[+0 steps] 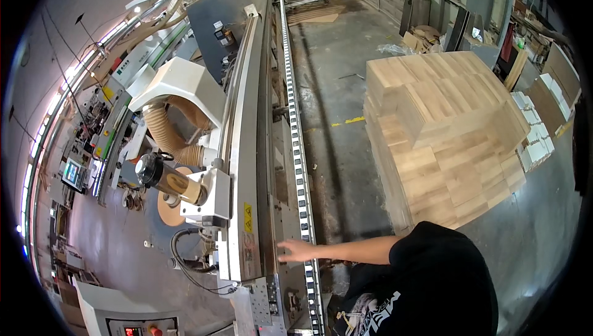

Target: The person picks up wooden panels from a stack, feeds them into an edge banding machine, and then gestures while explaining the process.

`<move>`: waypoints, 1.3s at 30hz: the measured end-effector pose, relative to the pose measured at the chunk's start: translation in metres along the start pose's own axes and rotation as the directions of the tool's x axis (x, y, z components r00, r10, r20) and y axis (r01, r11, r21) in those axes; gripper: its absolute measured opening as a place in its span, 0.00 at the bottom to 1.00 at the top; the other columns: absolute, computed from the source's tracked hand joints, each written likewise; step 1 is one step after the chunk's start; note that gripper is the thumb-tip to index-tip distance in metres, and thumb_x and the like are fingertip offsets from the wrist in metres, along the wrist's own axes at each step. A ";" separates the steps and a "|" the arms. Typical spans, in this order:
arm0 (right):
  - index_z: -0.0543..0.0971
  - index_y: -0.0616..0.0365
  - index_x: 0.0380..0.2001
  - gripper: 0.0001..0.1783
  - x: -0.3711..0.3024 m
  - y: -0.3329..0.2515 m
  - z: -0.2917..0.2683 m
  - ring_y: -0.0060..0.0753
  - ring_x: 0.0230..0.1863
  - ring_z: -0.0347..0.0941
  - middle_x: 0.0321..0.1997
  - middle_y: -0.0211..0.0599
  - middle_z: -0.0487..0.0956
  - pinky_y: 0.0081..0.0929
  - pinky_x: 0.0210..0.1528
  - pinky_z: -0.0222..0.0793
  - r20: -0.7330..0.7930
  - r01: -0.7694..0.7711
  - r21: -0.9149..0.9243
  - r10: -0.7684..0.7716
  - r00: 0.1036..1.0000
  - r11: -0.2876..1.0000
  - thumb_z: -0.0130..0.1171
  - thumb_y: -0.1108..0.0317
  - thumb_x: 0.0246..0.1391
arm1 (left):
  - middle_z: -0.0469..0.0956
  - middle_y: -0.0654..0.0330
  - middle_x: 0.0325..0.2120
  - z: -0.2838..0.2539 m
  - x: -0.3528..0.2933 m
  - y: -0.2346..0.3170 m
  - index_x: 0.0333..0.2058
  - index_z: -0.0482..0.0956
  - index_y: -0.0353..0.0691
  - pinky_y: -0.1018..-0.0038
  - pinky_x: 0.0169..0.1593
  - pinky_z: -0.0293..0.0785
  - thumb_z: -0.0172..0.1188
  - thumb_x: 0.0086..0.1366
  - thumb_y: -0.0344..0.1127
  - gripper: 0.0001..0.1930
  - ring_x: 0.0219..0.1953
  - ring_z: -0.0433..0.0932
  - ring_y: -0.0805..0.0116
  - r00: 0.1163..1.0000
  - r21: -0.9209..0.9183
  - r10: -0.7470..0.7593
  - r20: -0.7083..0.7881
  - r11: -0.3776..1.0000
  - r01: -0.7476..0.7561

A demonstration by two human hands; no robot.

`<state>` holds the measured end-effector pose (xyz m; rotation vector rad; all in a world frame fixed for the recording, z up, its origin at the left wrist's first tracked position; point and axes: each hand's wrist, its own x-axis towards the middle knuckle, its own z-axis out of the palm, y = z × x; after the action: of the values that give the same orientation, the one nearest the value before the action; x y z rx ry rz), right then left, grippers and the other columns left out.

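My right arm, in a black short sleeve, stretches leftward from the lower right. My right hand (298, 251) is open, its fingers extended and nothing visible in it. It is over the near part of a long woodworking machine, beside the metal edge of the grey-white machine beam (235, 246). Under the wrist runs a narrow conveyor chain track (299, 178) with black and white pads. Whether my fingertips touch the machine, I cannot tell. My left hand is out of the picture.
Right of the track stands a large stack of wood-grain boards (448, 150). On the machine are a white hood (182, 85), a ribbed dust hose (164, 129) and a clear filter cylinder (173, 181). A control box (139, 327) with a red button stands lower left.
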<state>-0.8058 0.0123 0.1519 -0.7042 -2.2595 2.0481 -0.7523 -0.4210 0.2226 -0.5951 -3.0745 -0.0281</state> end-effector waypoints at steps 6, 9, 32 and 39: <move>0.79 0.57 0.66 0.51 -0.068 0.023 0.029 0.53 0.80 0.60 0.71 0.47 0.75 0.67 0.85 0.21 0.507 0.453 -0.635 -0.104 0.856 0.626 0.57 0.22 0.60 | 0.79 0.31 0.49 0.032 -0.025 -0.026 0.58 0.79 0.28 0.39 0.58 0.73 0.60 0.74 0.55 0.32 0.53 0.79 0.30 0.985 0.017 0.024 -0.171 1.000 -0.022; 0.82 0.53 0.64 0.48 -0.075 0.034 0.032 0.51 0.80 0.58 0.68 0.38 0.78 0.69 0.85 0.22 0.482 0.538 -0.723 -0.240 0.842 0.434 0.62 0.23 0.56 | 0.80 0.32 0.48 0.037 -0.027 -0.027 0.58 0.79 0.28 0.39 0.56 0.73 0.59 0.74 0.57 0.33 0.52 0.79 0.30 0.980 0.007 0.025 -0.196 1.000 -0.024; 0.83 0.50 0.64 0.47 -0.071 0.035 0.038 0.50 0.79 0.59 0.68 0.34 0.78 0.69 0.84 0.22 0.495 0.541 -0.694 -0.230 0.838 0.475 0.61 0.24 0.57 | 0.81 0.39 0.43 0.050 -0.102 -0.103 0.55 0.81 0.25 0.46 0.44 0.77 0.54 0.74 0.68 0.41 0.45 0.81 0.36 0.882 0.302 -0.069 -0.466 0.925 0.232; 0.82 0.50 0.64 0.46 -0.069 0.038 0.038 0.49 0.79 0.59 0.67 0.33 0.79 0.68 0.85 0.23 0.491 0.548 -0.683 -0.252 0.834 0.483 0.61 0.24 0.57 | 0.81 0.40 0.41 0.049 -0.144 -0.143 0.54 0.81 0.25 0.47 0.43 0.78 0.54 0.74 0.68 0.41 0.43 0.81 0.37 0.820 0.528 -0.038 -0.571 0.748 0.402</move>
<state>-0.7429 -0.0444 0.1301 0.2791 -3.1338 0.8617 -0.6726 -0.6060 0.1695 -0.1176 -2.3551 0.6947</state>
